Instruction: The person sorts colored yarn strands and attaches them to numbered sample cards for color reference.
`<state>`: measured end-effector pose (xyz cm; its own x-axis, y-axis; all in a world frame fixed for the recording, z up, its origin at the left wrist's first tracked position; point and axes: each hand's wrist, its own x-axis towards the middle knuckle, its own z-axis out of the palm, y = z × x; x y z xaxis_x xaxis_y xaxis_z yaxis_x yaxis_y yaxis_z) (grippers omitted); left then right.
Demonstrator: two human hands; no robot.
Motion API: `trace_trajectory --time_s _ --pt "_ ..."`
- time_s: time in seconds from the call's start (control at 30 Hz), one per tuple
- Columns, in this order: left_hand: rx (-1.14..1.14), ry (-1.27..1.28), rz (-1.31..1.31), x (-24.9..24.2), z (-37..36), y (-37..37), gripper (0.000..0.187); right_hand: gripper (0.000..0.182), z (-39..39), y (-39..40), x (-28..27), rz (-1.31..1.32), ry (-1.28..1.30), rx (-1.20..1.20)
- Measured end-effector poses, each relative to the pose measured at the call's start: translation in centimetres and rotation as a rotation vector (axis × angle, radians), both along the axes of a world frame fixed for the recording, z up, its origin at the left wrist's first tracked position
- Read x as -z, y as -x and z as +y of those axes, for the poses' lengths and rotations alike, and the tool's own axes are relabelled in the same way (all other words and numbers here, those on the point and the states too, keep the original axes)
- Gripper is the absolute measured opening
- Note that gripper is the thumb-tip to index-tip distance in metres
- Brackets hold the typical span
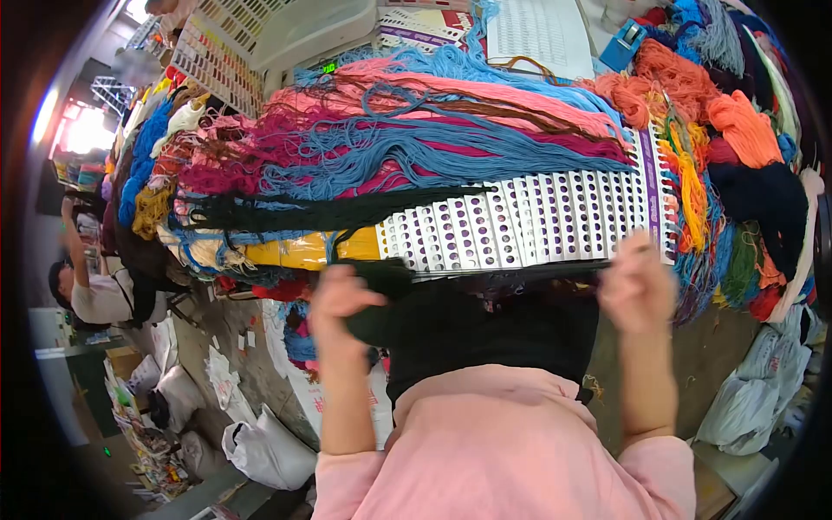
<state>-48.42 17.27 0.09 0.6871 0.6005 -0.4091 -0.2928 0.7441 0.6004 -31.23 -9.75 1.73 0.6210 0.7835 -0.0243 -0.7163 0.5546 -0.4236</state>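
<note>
Crosswise, dark thread (511, 271) runs left to right between left grip (340, 299) and right grip (640, 282), along near edge of card (520, 221). Left grip part-curled at dark bundle (386, 277), nearer it; cannot tell if holding. Right grip blurred near thread's right end, closure unclear.

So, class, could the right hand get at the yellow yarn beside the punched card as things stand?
Probably yes: the right hand is near the yellow yarn and nothing seems to block the way, though it may be holding dark strands.
</note>
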Motion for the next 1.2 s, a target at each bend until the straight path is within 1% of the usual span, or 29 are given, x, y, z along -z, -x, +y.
trace_trajectory --time_s 0.03,0.07,0.1,0.13,0.17,0.2,0.23,0.27,0.3,0.33,0.37,0.4,0.43,0.47,0.5,0.57,0.6,0.63,0.67,0.7,0.77,0.8,0.9,0.93,1.03,1.07,1.17,1.2 --pt "-0.105 0.325 -0.251 1.6 4.8 2.4 0.011 0.004 -2.0 -1.4 -2.1 0.224 -0.071 0.221" --pt "-0.184 0.494 -0.448 2.5 8.9 5.0 0.014 0.002 -5.9 -5.3 -2.4 0.256 -0.172 0.326" --pt "-0.319 0.252 -0.256 3.8 12.8 8.2 0.013 0.008 -10.7 -9.7 -3.1 -0.125 -0.130 0.366" --pt "-0.256 0.332 -0.387 3.1 14.7 10.7 0.015 0.013 -15.4 -14.0 -3.8 -0.473 -0.102 0.463" --pt "-0.185 0.414 -0.515 2.4 15.8 11.5 0.021 0.011 -23.8 -18.5 -4.1 -0.617 -0.013 0.612" --pt "-0.136 0.465 -0.478 1.1 14.5 9.5 0.024 0.012 -20.4 -16.7 -6.9 -0.535 0.059 1.050" --pt "-0.097 0.515 -0.445 -0.8 11.1 6.2 0.027 0.013 -15.9 -15.0 -9.5 -0.785 0.129 0.995" --pt "-0.056 0.562 -0.409 -1.6 8.3 3.2 0.031 0.007 -13.4 -14.3 -9.1 -0.740 0.315 0.943" --pt "0.144 0.454 -0.299 -0.4 6.7 0.6 0.031 0.012 -11.1 -13.6 -7.6 -0.687 0.495 0.893" --pt "0.328 0.431 -0.230 0.0 4.7 -2.4 0.027 0.010 -6.9 -11.9 -5.9 -0.996 0.903 0.872" --pt "0.459 0.122 0.121 1.3 3.8 -4.9 0.021 0.010 -2.4 -10.4 -4.1 -1.292 1.323 0.809" --pt "0.521 0.004 0.191 0.5 1.4 -7.8 0.020 0.010 0.8 -9.5 -2.7 -0.937 1.113 0.501" --pt "0.578 -0.113 0.264 -0.3 -1.0 -10.4 0.018 0.007 3.0 -9.2 0.7 -0.802 1.013 0.400" --pt "0.670 -0.171 0.333 0.2 -2.0 -12.3 0.020 0.006 4.7 -8.6 2.5 -0.838 0.947 0.315" --pt "0.760 -0.230 0.404 1.1 -2.7 -13.7 0.023 0.005 6.3 -8.1 5.1 -0.897 0.959 0.334" --pt "0.927 -0.317 0.611 3.8 -4.0 -15.8 0.022 0.005 8.5 -6.4 7.6 -1.028 1.043 0.420" --pt "1.034 -0.390 0.568 5.6 -4.1 -16.2 0.021 0.006 9.0 -5.7 7.6 -1.263 1.126 0.511" --pt "1.070 -0.432 0.627 6.2 -4.4 -16.8 0.021 0.008 9.2 -5.2 7.7 -1.501 1.201 0.603" --pt "1.064 -0.458 0.682 6.4 -4.4 -16.7 0.020 0.012 9.1 -5.1 8.1 -1.488 1.202 0.567" --pt "1.058 -0.481 0.739 4.6 -4.8 -16.7 0.020 0.012 8.9 -5.3 8.2 -1.476 1.184 0.575" --pt "0.978 -0.430 0.731 2.3 -5.3 -16.3 0.019 0.014 8.4 -5.5 8.2 -1.446 1.154 0.588" --pt "0.941 -0.406 0.730 1.9 -5.2 -16.2 0.019 0.019 8.6 -5.5 8.2 -1.476 1.081 0.550" --pt "0.938 -0.406 0.665 3.0 -4.4 -16.5 0.019 0.027 9.2 -3.8 6.7 -1.653 1.167 0.572" --pt "0.917 -0.365 0.662 3.6 -4.5 -16.6 0.020 0.032 9.1 -3.7 6.2 -1.667 1.187 0.524" --pt "0.816 -0.301 0.623 4.3 -5.6 -17.0 0.021 0.031 8.7 -4.7 6.9 -1.548 1.072 0.452" --pt "0.820 -0.315 0.631 5.5 -5.6 -17.0 0.022 0.031 8.8 -4.9 7.6 -1.440 1.023 0.402" --pt "0.845 -0.409 0.666 5.4 -5.4 -17.0 0.021 0.030 8.8 -4.9 7.6 -1.282 0.983 0.429" --pt "0.787 -0.323 0.639 4.8 -5.1 -16.6 0.018 0.027 8.7 -4.8 7.3 -1.288 1.029 0.452"
